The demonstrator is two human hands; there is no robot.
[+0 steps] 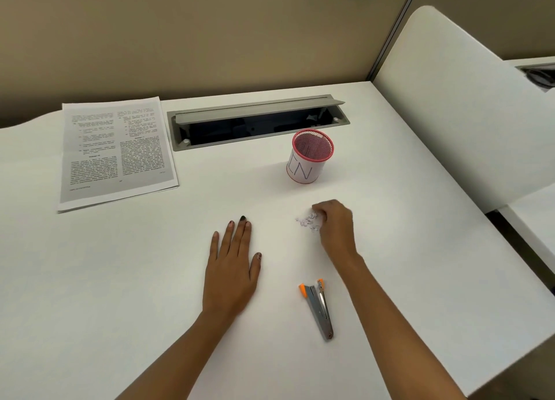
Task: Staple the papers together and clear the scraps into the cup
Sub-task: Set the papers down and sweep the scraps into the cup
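Grey metal stapler with orange tips (318,306), beside right forearm, long axis near-to-far, orange mouth pointing away; right hand (335,225) curled, pinching white paper scraps (309,221); left hand (232,267) flat, fingers straight; red mesh cup (310,156) beyond right hand.

i count one heap of scraps (307,221), touching the fingers of my right hand (335,222); the pieces are too small to count. one cup (310,159) stands beyond those fingers. one stapler (319,308) lies behind them, toward me. one stack of papers (117,150) lies far beyond the fingers of my left hand (232,267), to their left.
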